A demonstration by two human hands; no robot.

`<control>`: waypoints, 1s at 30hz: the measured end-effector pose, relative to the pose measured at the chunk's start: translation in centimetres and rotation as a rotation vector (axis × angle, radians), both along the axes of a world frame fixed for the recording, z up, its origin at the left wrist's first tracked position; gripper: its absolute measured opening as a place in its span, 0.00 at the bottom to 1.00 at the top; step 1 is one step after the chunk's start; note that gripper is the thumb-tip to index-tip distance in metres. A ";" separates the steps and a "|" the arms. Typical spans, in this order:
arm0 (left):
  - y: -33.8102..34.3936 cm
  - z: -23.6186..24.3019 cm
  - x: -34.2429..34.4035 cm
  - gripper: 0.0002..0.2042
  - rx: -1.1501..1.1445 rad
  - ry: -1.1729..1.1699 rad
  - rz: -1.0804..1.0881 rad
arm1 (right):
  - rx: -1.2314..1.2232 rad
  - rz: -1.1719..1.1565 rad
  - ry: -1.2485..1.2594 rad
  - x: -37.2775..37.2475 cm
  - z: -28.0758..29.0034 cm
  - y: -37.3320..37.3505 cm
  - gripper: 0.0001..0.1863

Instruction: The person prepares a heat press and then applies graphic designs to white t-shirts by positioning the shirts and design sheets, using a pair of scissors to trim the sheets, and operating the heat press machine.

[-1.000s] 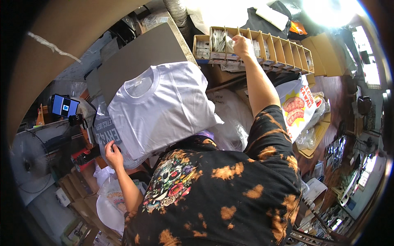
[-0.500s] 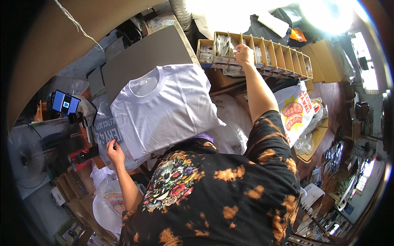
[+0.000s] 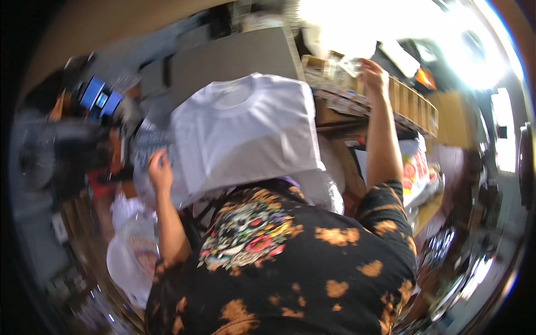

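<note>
A white T-shirt (image 3: pixel 254 137), folded with its collar away from me, lies on a grey board (image 3: pixel 237 56). My left hand (image 3: pixel 161 172) is beside the shirt's left edge, above a clear plastic bag with printing (image 3: pixel 149 156). Its thumb and fingers are curled together, and blur hides whatever they may hold. My right hand (image 3: pixel 374 77) is raised over a long divided cardboard box (image 3: pixel 413 107). The fingers are closed on a small whitish, see-through piece (image 3: pixel 352 66), too blurred to name.
At the left stand a lit screen (image 3: pixel 101 99) and a blurred fan (image 3: pixel 39 162). Below my left arm hangs a white plastic bag (image 3: pixel 127 265). A printed white bag (image 3: pixel 414 170) lies right of my right forearm, and a cardboard carton (image 3: pixel 455 120) stands beyond the divided box.
My right hand has come up out of a compartment of the divided box with a whitish piece. My left hand stays near the shirt's left edge. The whole view has shifted and blurred.
</note>
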State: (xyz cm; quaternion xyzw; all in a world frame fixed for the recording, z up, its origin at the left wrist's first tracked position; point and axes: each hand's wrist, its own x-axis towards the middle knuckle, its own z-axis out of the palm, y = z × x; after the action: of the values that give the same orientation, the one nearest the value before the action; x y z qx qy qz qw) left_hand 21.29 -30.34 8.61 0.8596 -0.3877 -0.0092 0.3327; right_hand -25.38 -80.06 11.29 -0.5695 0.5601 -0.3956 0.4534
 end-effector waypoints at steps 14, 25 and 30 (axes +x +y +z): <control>-14.2 4.0 -5.3 0.07 -0.279 -0.098 -0.453 | -0.354 0.534 0.431 23.4 2.3 18.5 0.11; -15.9 2.2 -5.8 0.13 0.027 -0.198 -0.533 | -0.700 0.489 0.746 20.0 0.1 22.3 0.09; -15.9 2.3 -5.9 0.11 0.011 -0.236 -0.516 | -0.842 0.389 0.575 20.4 -0.8 22.6 0.08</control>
State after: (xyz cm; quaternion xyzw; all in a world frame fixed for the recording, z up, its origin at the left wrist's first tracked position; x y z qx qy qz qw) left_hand 15.40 -46.23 10.94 0.7296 -0.6296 0.0045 0.2671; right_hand -4.94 -57.48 10.50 -0.8802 0.3387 -0.3227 0.0794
